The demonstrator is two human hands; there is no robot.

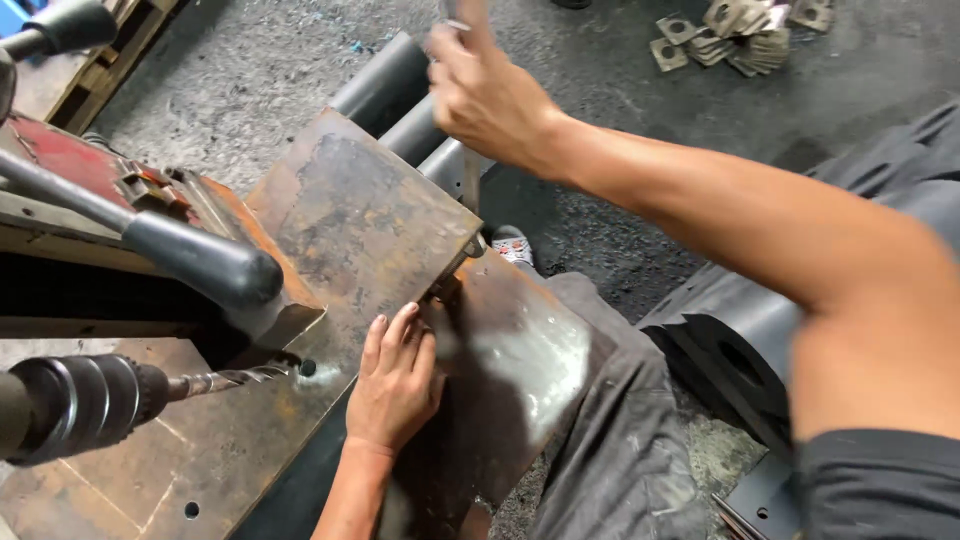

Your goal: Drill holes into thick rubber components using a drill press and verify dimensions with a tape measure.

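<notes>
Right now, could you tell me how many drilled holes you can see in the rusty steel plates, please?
2. One hole sits just past the drill bit tip, beside the left hand. Another hole lies near the bottom edge. More may be hidden under the machine.

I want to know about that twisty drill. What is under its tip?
Under the drill bit lies a rusty steel plate with a small dark hole just beyond the tip. The left hand presses on the plate's edge. What lies beneath the plate is covered.
</notes>
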